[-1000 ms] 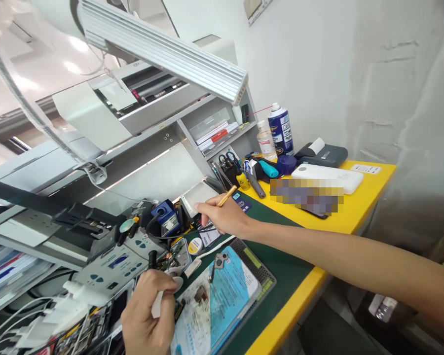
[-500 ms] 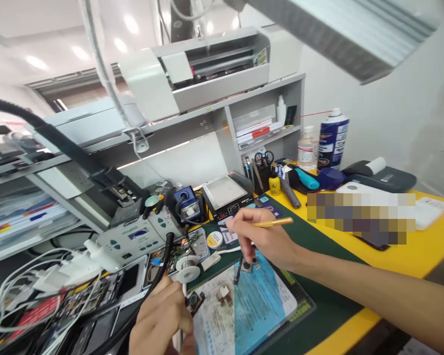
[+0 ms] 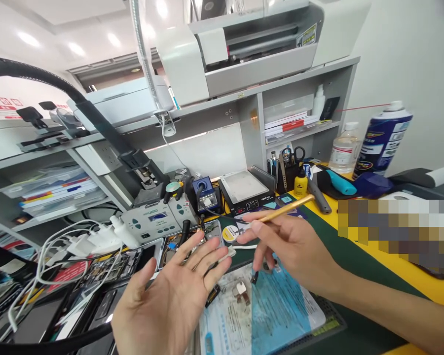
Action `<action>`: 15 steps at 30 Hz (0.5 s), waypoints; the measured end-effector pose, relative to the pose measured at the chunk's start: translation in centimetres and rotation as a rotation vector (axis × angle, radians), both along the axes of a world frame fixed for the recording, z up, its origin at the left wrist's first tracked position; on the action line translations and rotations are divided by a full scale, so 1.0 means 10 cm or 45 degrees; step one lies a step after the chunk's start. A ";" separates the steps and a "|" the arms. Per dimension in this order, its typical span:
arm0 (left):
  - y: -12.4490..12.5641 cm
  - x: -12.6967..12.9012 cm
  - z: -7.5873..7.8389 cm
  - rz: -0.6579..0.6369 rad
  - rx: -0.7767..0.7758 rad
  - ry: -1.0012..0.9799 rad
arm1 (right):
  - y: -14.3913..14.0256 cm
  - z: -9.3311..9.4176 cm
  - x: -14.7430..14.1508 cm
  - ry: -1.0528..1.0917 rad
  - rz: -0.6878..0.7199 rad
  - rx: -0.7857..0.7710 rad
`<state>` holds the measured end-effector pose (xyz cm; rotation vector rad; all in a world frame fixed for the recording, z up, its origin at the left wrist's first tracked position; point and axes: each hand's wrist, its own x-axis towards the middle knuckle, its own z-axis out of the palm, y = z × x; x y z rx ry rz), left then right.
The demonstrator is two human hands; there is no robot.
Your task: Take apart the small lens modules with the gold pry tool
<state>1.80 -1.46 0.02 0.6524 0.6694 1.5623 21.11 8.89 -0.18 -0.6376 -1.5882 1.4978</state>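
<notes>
My left hand (image 3: 170, 296) is open, palm up with fingers spread, over the left edge of the work sheet. In my right hand (image 3: 288, 241) is a slim gold-handled tool (image 3: 286, 209), held between thumb and fingers, its thin dark end pointing left. Below those fingertips lie a small black part (image 3: 254, 277) and a partly hidden round-lensed part (image 3: 269, 267). The white-and-blue sheet (image 3: 281, 310) beneath is smudged. On its white half rests a small brownish part with a white square (image 3: 241, 290). Beside my left fingers is a small black module (image 3: 212, 296).
A hot plate (image 3: 244, 187), a grey control station (image 3: 159, 222) and a yellow bottle (image 3: 300, 182) stand behind. White chargers and cables (image 3: 99, 239) crowd the left, above phone parts. A black hose (image 3: 52, 345) crosses the lower left. A spray can (image 3: 383, 140) stands at right.
My left hand has turned palm up and spread its fingers. My right hand still holds the gold-handled tool, its fingers now slightly above the small parts. The camera view has swung left.
</notes>
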 end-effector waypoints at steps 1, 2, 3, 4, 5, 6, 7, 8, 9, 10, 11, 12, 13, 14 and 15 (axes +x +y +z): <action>-0.01 0.03 0.02 0.000 -0.024 -0.032 | -0.02 0.00 0.00 -0.005 -0.028 0.032; -0.02 0.05 0.03 -0.004 -0.042 -0.067 | -0.04 -0.01 0.00 -0.006 -0.056 0.078; -0.02 0.08 0.05 0.025 -0.069 -0.108 | -0.06 -0.02 0.01 -0.007 -0.080 0.130; -0.03 0.10 0.07 0.028 -0.077 -0.152 | -0.07 -0.03 0.01 -0.010 -0.101 0.183; -0.04 0.12 0.08 0.023 -0.083 -0.197 | -0.08 -0.04 0.02 -0.017 -0.115 0.230; -0.04 0.13 0.09 0.015 -0.079 -0.237 | -0.09 -0.05 0.03 -0.028 -0.123 0.269; -0.05 0.14 0.09 -0.003 -0.074 -0.272 | -0.09 -0.06 0.04 -0.043 -0.126 0.301; -0.05 0.15 0.09 -0.019 -0.072 -0.297 | -0.10 -0.06 0.05 -0.060 -0.123 0.332; -0.05 0.15 0.08 -0.032 -0.071 -0.314 | -0.10 -0.06 0.06 -0.078 -0.116 0.368; -0.05 0.16 0.08 -0.043 -0.075 -0.324 | -0.10 -0.06 0.06 -0.094 -0.110 0.410; -0.05 0.16 0.07 -0.051 -0.075 -0.328 | -0.10 -0.06 0.07 -0.112 -0.103 0.453; -0.06 0.16 0.07 -0.056 -0.075 -0.331 | -0.10 -0.06 0.07 -0.129 -0.093 0.496; -0.06 0.17 0.07 -0.058 -0.071 -0.332 | -0.10 -0.06 0.07 -0.146 -0.080 0.530; -0.06 0.17 0.07 -0.058 -0.069 -0.333 | -0.11 -0.06 0.08 -0.168 -0.062 0.552; -0.07 0.17 0.07 -0.059 -0.066 -0.335 | -0.11 -0.06 0.07 -0.196 -0.043 0.564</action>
